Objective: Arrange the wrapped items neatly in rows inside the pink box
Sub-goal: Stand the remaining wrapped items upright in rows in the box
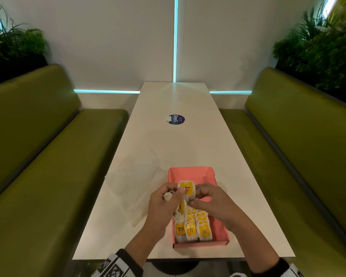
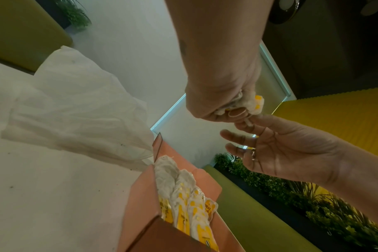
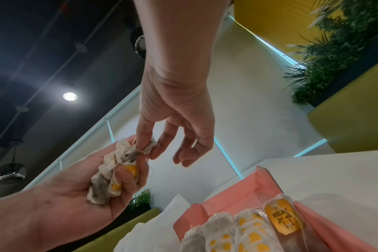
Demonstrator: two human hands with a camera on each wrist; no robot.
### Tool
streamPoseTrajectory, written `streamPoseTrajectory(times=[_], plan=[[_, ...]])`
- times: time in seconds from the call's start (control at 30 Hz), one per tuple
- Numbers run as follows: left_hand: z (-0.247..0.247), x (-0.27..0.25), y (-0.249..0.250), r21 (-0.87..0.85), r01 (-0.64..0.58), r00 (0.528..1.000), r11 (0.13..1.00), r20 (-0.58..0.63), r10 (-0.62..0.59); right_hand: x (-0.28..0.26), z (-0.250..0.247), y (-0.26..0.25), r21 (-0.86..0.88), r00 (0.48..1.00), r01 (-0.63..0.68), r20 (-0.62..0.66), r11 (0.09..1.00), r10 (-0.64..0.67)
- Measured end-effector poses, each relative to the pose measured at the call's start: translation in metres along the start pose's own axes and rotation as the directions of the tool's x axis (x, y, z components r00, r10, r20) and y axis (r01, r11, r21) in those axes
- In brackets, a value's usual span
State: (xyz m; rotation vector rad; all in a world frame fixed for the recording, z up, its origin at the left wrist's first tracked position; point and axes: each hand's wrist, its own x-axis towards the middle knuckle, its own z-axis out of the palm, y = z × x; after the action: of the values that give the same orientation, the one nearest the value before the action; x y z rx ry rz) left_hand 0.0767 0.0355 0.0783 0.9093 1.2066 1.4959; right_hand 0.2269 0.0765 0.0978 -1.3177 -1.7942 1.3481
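Note:
The pink box lies open near the table's front edge, above which both hands meet. Rows of white tea bags with yellow tags stand in its near half, also seen in the wrist views. My left hand grips a crumpled bunch of tea bags in its palm. My right hand pinches one bag of that bunch between thumb and forefinger, its other fingers spread loose. That bag stands upright between the two hands, over the empty far half of the box.
A thin white plastic bag lies crumpled on the white table, left of the box. A round blue sticker sits mid-table. Green benches flank both long sides.

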Motion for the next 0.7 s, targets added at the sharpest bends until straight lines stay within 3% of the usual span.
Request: streamPoseTrajectory(times=[0.17,0.37,0.5,0.7], plan=[[0.003,-0.001,-0.005,-0.019,0.04,0.999,0.999,-0.025,-0.041,-0.002,0.001,0.0,0.038,1.0,-0.004,-0.013,0.999,0.004],[0.004,-0.002,-0.006,0.025,0.047,0.999,0.999,-0.016,-0.047,-0.006,-0.009,-0.004,-0.04,0.998,-0.039,0.057,0.998,0.041],[0.006,-0.005,-0.009,0.097,0.056,0.998,0.994,0.032,-0.059,-0.008,-0.024,-0.007,0.08,0.998,0.01,0.062,0.997,-0.015],[0.013,-0.006,-0.011,0.197,0.066,0.992,0.978,0.091,-0.085,-0.004,-0.024,-0.001,-0.042,0.998,0.011,0.065,0.999,-0.008]])
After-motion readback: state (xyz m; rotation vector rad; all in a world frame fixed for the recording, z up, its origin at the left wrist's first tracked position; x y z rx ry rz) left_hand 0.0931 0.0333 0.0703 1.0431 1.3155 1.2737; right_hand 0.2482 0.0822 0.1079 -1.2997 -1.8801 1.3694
